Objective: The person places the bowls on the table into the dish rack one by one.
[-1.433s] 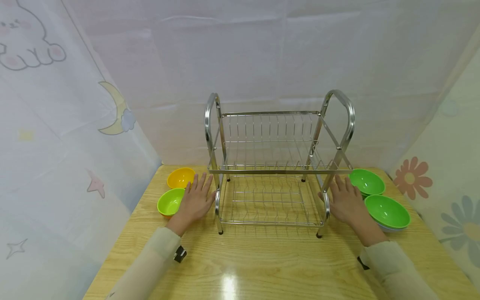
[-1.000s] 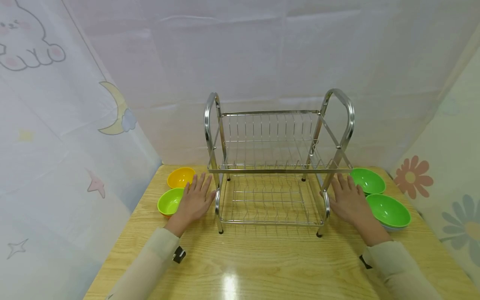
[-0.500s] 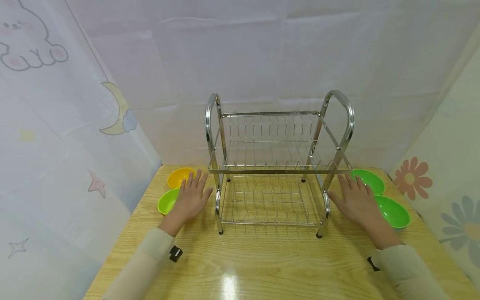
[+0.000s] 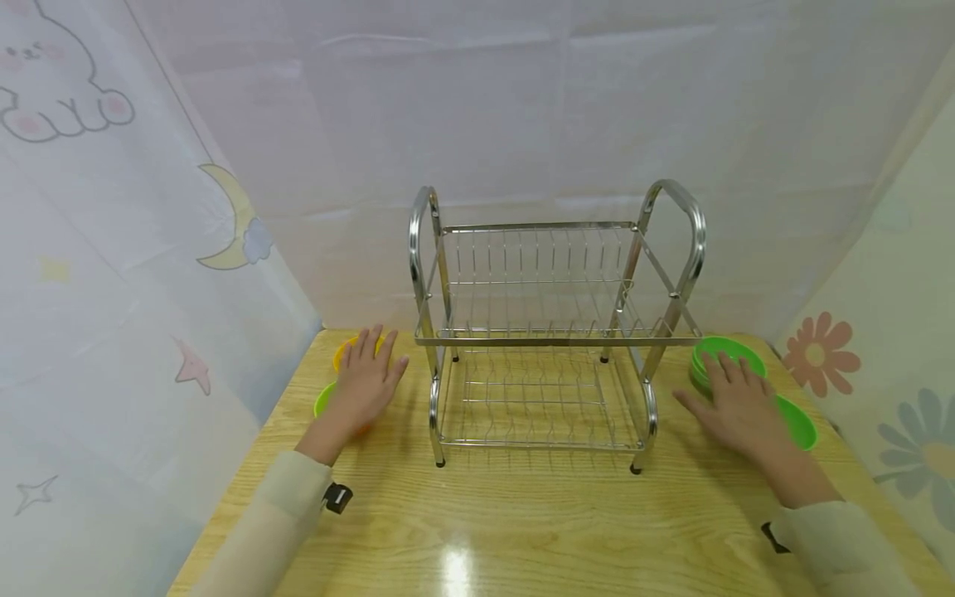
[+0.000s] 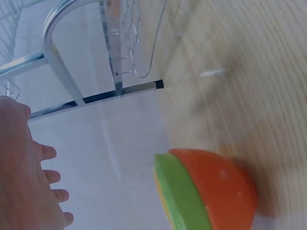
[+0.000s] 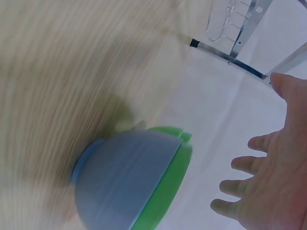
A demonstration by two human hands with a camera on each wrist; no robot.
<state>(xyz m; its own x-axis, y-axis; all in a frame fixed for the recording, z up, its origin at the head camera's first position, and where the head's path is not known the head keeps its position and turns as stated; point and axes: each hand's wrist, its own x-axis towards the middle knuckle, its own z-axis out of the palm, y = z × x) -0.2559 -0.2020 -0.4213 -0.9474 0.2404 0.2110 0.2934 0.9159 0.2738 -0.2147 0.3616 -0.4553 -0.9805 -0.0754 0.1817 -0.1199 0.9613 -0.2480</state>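
Observation:
My left hand (image 4: 364, 388), fingers spread, hovers over the left-hand bowls and holds nothing. Partly hidden beneath it are a yellow-orange bowl (image 4: 341, 355) and a lime green bowl (image 4: 323, 400). In the left wrist view the lime bowl (image 5: 181, 194) sits nested in an orange bowl (image 5: 223, 187), apart from the hand. My right hand (image 4: 742, 408), also with straight fingers, is above the right-hand green bowls: a far stack (image 4: 739, 352) and a near bowl (image 4: 800, 424). The right wrist view shows a green bowl (image 6: 168, 184) inside a grey-blue bowl (image 6: 120, 179).
Between the hands stands a two-tier metal dish rack (image 4: 559, 341) with wire slots and curved side handles. It rests on a wooden table (image 4: 537, 531). Patterned cloth (image 4: 492, 124) hangs behind and on both sides, close to the bowls.
Both hands have moved off the rack's sides and outward, the left one leftward and the right one rightward, over the bowls. The rack and bowls have stayed in place.

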